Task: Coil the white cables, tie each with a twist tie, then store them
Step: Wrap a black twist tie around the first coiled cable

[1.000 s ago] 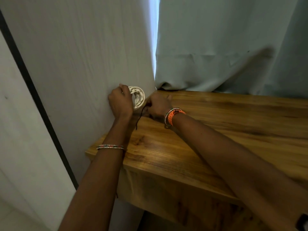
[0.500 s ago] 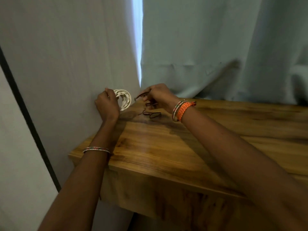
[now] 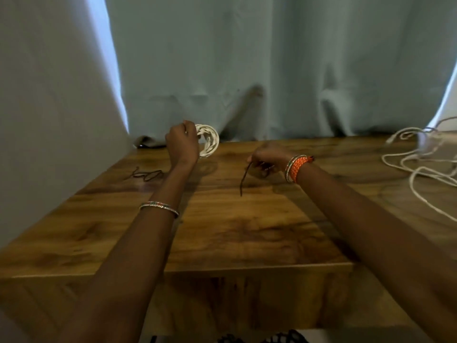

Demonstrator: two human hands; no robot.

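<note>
Left hand [image 3: 182, 144] has its grip closed round the coiled white cable [image 3: 208, 141], held up over the counter [image 3: 247, 231]; right hand [image 3: 268, 157] pinches a dark twist tie [image 3: 244, 178] dangling below its grip. Loosen that left grip and the loops likely spring apart before the tie gets round.

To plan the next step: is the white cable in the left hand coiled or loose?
Coiled: the left hand grips the white cable as a compact ring.
</note>
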